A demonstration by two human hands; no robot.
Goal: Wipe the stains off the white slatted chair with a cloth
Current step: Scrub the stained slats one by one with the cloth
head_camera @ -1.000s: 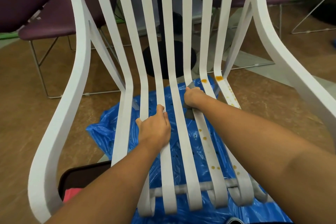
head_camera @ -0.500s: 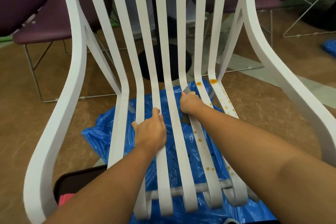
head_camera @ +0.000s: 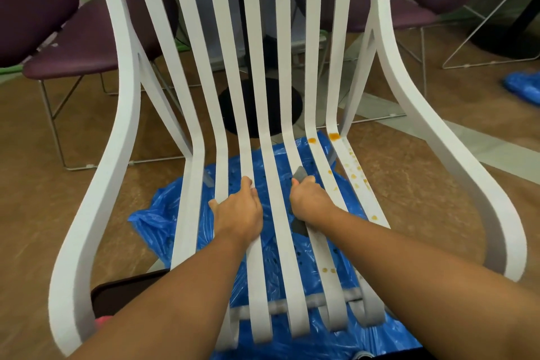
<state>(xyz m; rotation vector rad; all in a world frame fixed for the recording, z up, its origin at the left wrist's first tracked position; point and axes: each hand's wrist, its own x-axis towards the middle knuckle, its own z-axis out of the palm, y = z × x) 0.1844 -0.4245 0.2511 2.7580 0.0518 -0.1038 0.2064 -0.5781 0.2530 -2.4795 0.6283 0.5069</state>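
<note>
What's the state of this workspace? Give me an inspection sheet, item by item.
Surface: brown floor; blue plastic sheet spread under the chair.
Job's things: white slatted chair, orange stains on its two rightmost slats; grey cloth against a middle slat.
Clutter: dark object at lower left, not identifiable.
Hands: left hand grips a slat; right hand grips the grey cloth.
Cables: nothing seen.
Surroundings: purple chairs behind, black table base, blue bundle far right.
</note>
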